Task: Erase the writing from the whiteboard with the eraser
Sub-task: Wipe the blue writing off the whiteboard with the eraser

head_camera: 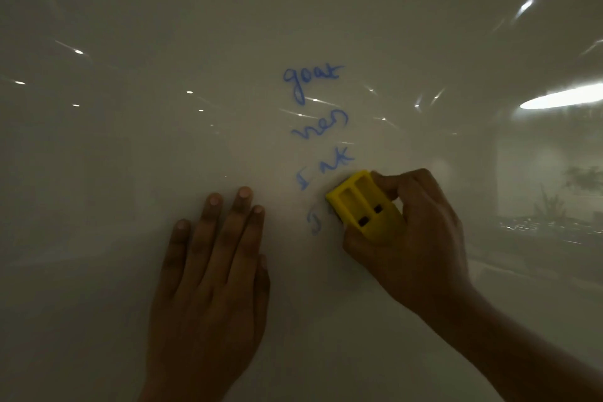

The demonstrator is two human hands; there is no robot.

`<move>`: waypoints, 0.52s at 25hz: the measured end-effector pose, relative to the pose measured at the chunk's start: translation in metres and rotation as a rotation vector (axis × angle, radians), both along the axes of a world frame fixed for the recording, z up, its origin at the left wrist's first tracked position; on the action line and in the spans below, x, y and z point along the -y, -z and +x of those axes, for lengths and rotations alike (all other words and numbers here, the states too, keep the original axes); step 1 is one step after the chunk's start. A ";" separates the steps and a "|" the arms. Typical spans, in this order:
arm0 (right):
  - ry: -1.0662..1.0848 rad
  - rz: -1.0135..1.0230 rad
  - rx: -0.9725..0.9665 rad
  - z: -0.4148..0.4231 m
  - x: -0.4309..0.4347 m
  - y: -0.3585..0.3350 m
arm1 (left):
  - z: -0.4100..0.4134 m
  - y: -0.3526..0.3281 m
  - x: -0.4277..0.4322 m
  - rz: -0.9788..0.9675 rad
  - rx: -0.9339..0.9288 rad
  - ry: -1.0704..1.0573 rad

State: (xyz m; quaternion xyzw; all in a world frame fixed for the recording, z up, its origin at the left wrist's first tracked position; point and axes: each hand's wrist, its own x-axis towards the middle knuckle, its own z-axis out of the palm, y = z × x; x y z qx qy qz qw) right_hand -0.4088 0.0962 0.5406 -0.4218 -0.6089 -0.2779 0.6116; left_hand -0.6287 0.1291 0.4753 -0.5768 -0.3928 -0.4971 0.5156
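A glossy whiteboard [130, 157] fills the view. Blue handwriting [318, 121] runs down its middle in four rows: "goat", "hen", a third word, and a smeared remnant [316, 222] at the bottom. My right hand [414, 238] is shut on a yellow plastic eraser [363, 204], pressed against the board just right of the two lower rows and covering part of them. My left hand [212, 277] lies flat on the board to the left of the writing, fingers spread, holding nothing.
Ceiling lights and a room with plants [554, 199] reflect in the board's right side. The board's edges are out of view.
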 end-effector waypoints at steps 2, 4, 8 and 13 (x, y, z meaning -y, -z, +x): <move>-0.011 0.020 0.168 -0.017 -0.001 0.010 | -0.001 0.000 0.000 -0.007 0.003 0.013; 0.002 0.013 0.341 -0.021 -0.001 0.022 | -0.001 0.000 -0.001 -0.007 -0.003 0.014; 0.019 -0.012 0.088 0.000 0.000 0.000 | -0.002 0.002 -0.001 0.000 -0.004 0.017; -0.004 -0.037 0.314 -0.018 -0.003 0.024 | -0.003 0.003 -0.003 0.010 -0.011 0.001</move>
